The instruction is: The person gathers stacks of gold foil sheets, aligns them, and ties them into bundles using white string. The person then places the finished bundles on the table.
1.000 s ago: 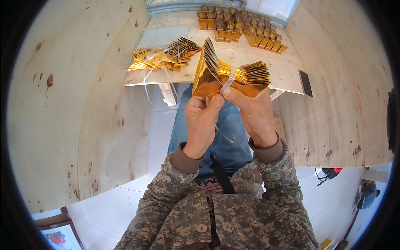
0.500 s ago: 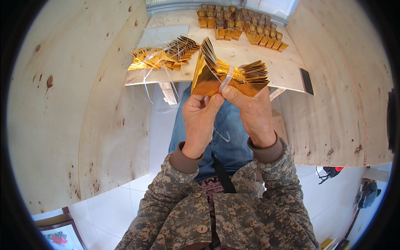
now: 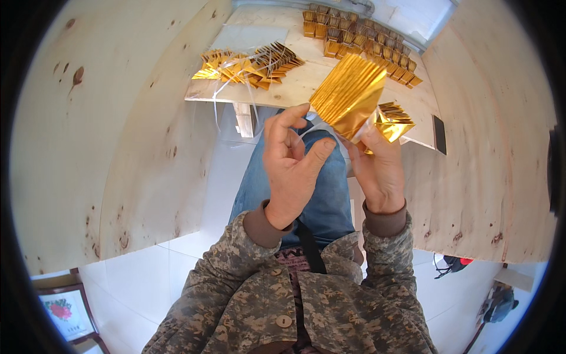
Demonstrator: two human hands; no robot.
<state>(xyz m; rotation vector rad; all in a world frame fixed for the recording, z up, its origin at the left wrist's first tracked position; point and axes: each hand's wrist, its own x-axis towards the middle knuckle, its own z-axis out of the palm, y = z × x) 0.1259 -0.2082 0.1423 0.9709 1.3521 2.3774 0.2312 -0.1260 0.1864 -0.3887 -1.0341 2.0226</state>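
Observation:
Above my lap, my right hand (image 3: 379, 171) grips a bundle of folded gold foil paper (image 3: 348, 97) near its pinched middle. The bundle fans out into stacked pleats on both sides, its larger side tilted up to the left. My left hand (image 3: 295, 168) is off the bundle, thumb and fingers apart, just left of it. A pale translucent strip (image 3: 318, 128) runs between the bundle and the left fingers; whether they touch it I cannot tell. The right fingertips are hidden behind the foil.
A wooden table (image 3: 306, 91) stands ahead. On it lie a loose pile of gold foil pieces (image 3: 236, 69) with pale strips, and rows of finished-looking gold bundles (image 3: 354, 38). A dark flat object (image 3: 439, 134) is at its right edge. Plywood panels (image 3: 147, 135) rise on both sides.
My left hand has let go of the bundle and opened. The bundle has turned in my right hand, moved right, and now shows its pleated face.

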